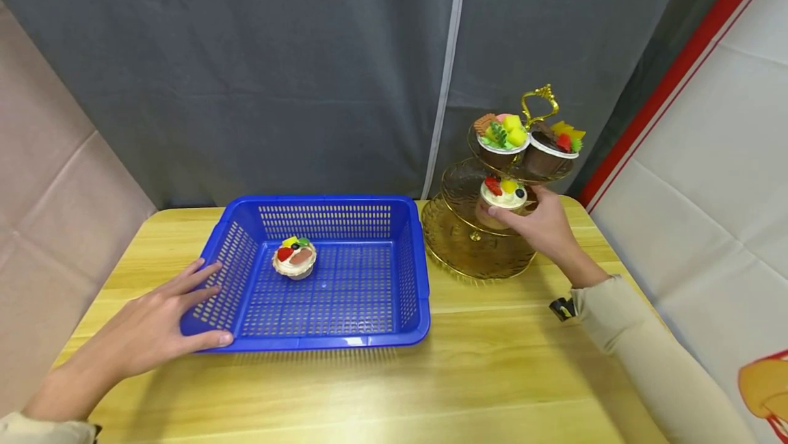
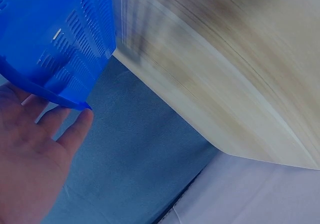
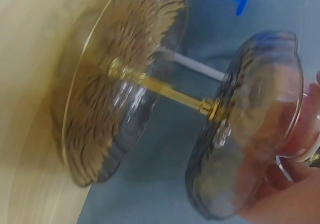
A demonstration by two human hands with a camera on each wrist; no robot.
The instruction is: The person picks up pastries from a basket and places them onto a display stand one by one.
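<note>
On the middle tier of a gold-trimmed, three-tier glass dessert stand, my right hand grips a cupcake. Its thumb lies across the cup's front and its fingers go round the back. White cream, a strawberry, yellow fruit and a dark berry top the cupcake. In the right wrist view, part of this hand shows through the clear tier. My left hand rests on the left rim of a blue plastic basket, fingers spread and fairly straight. Inside the basket sits a fruit-topped cream tart.
The top tier bears a fruit cupcake and a chocolate cupcake, below a gold ring handle. Basket and stand stand side by side on a wooden table. A grey curtain hangs behind, with a white panel at right.
</note>
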